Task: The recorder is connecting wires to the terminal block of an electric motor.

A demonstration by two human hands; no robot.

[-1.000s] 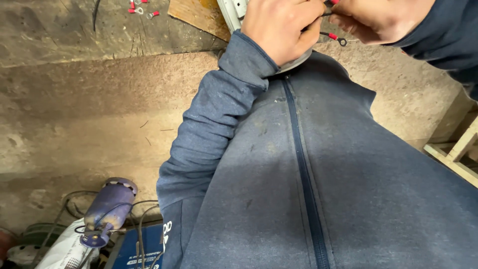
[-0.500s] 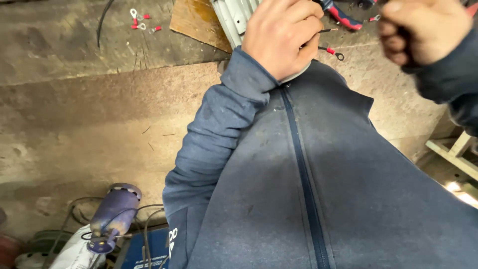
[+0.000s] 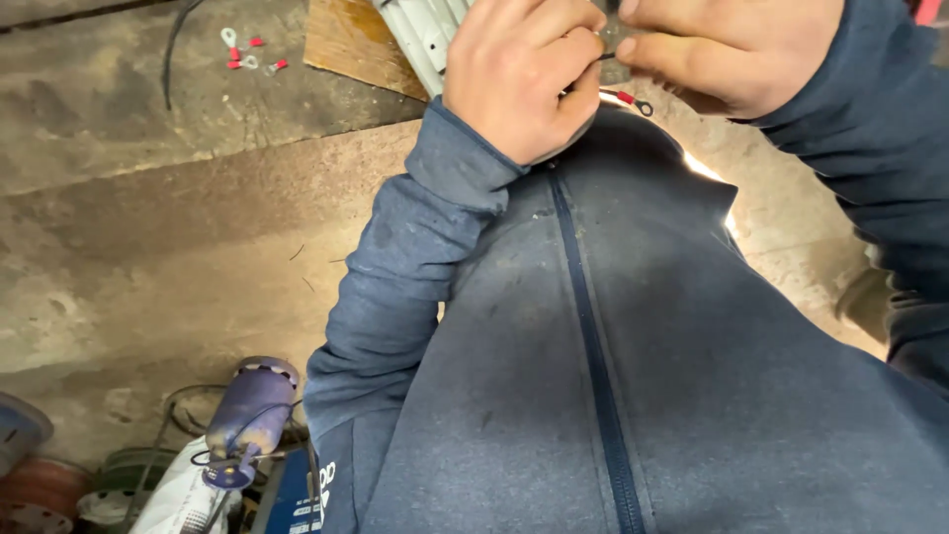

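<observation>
My left hand has its fingers curled tight, pinching a thin dark wire w/ a red ring terminal hanging just below, right over the jacket collar. Right hand has come back in vs. half a sec ago, when it was raised off to the side in a fist; now its fingertips meet the left's at the wire, closed on it. Grey ribbed metal part sits behind the left hand, on a wood board. Loose red terminals lie on the tabletop, well apart from the hands. No containers w/ visible contents. Tabletop edge runs across left; below it, a blue-grey power tool & cables on the floor.
</observation>
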